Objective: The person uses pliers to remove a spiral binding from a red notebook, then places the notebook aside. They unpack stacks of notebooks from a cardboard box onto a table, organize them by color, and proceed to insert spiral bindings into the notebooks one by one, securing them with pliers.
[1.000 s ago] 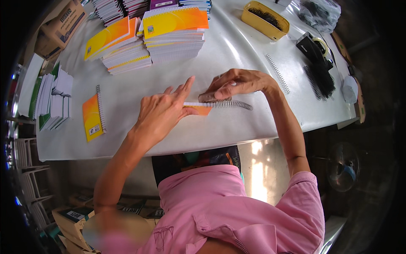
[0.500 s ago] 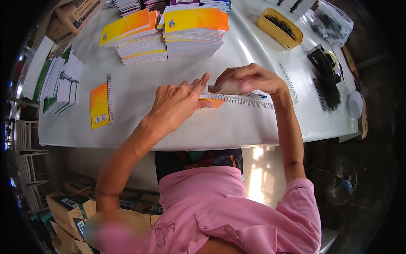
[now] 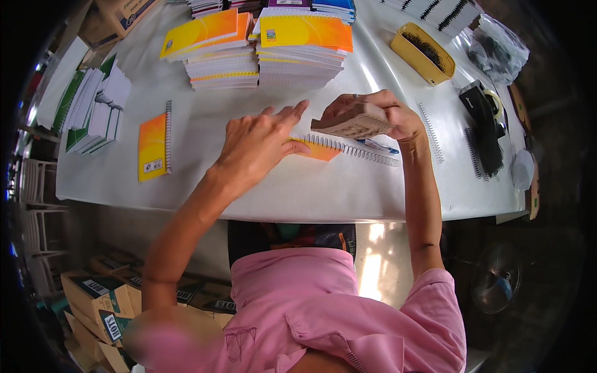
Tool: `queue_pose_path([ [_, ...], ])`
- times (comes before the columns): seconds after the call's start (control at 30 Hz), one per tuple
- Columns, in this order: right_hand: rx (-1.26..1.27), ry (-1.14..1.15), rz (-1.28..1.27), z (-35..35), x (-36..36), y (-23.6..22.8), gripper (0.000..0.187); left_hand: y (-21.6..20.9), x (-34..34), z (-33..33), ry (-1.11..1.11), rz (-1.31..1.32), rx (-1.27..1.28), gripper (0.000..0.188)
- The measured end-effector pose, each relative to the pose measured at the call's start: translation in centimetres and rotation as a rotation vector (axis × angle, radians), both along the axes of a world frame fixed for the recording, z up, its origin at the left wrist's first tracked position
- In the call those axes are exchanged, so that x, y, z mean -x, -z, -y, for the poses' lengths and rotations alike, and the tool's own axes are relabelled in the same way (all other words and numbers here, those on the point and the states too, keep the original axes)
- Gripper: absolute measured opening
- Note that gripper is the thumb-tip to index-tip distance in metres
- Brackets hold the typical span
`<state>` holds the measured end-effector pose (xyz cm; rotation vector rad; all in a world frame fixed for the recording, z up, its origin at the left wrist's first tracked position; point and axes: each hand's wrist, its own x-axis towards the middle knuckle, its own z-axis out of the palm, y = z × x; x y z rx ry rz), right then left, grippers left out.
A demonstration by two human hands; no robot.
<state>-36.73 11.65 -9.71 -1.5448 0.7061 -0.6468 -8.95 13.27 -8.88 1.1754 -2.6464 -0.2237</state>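
My left hand [image 3: 252, 146] pinches a small orange-and-yellow notebook [image 3: 323, 151] with the thumb in front and the other fingers behind and above. Along its upper edge runs a metal spiral coil [image 3: 373, 156], whose loose end sticks out past the cover to the right. My right hand [image 3: 400, 117] grips a flat grey-brown block [image 3: 357, 124] with a rough, pitted face, held just above the coil. What the block is made of I cannot tell. Behind the coil lies a blue pen [image 3: 384, 147], partly hidden.
A finished-looking spiral notebook [image 3: 152, 149] lies at left, near green-covered books [image 3: 93, 133]. Stacked orange-yellow notebooks [image 3: 301, 59] stand at the back. To the right are a yellow tray [image 3: 444, 78] of dark coils, a loose coil [image 3: 430, 133] and a black tape dispenser [image 3: 472, 102].
The block has tilted in my right hand, so its pitted face shows. The notebook and coil slope down more to the right. The whole view has shifted slightly.
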Motion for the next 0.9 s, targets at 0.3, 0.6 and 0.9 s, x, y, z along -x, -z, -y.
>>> queue_pose_path([
  [0.3, 0.037, 0.027, -0.279, 0.6, -2.3, -0.8, 0.051, 2.2, -0.7, 1.0, 0.019, -0.601, -0.162, 0.099],
  [0.6, 0.037, 0.071, -0.234, 0.2, -2.7, -1.2, 0.05, 5.5, -0.5, -0.1, -0.13, -0.972, -0.363, 0.109],
  [0.9, -0.164, 0.017, 0.22, 0.5, -2.9, 0.3, 0.058, 6.4, 0.1, 0.1, -0.077, -1.089, -0.437, 0.105],
])
